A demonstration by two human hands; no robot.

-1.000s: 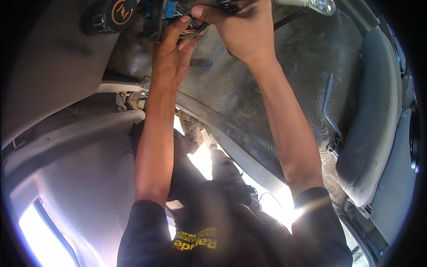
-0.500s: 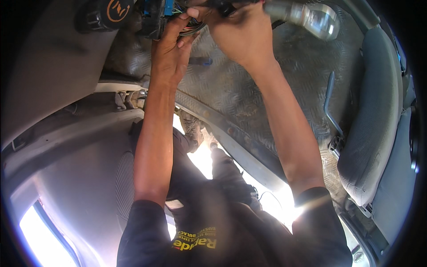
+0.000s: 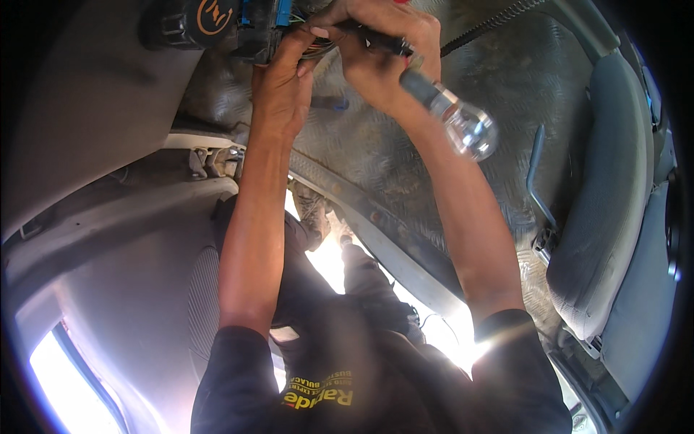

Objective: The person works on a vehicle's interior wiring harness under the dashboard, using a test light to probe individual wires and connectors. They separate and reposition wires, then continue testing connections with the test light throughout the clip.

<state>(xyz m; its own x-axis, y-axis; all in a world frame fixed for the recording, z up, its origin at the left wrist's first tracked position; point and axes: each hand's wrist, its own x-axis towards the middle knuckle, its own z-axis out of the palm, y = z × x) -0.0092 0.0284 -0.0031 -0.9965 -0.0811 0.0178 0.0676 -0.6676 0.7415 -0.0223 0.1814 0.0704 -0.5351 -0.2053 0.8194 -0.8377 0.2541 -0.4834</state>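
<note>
At the top of the view, my left hand [image 3: 280, 98] is closed round a bundle of thin coloured wires [image 3: 318, 49]. Those wires run beside a black fuse box [image 3: 259, 36] with blue connectors [image 3: 285, 11]. My right hand [image 3: 387, 58] is closed on a test light, its black part [image 3: 379, 40] showing between the fingers. The light's clear glass bulb [image 3: 471, 132], on a metal base, hangs out over my right forearm. Both hands' fingertips are close together at the wires; the exact contact point is hidden.
A black round knob-like part with an orange symbol [image 3: 215, 16] sits at the upper left. Beneath my hands spreads a textured metal floor [image 3: 376, 145]. A grey seat [image 3: 607, 195] and a bent lever [image 3: 536, 170] stand right. A black coiled cable [image 3: 495, 27] crosses the upper right.
The bulb has swung down and left, from the upper right to over my right forearm. My right hand has turned, showing the black part. My left hand stays at the wires.
</note>
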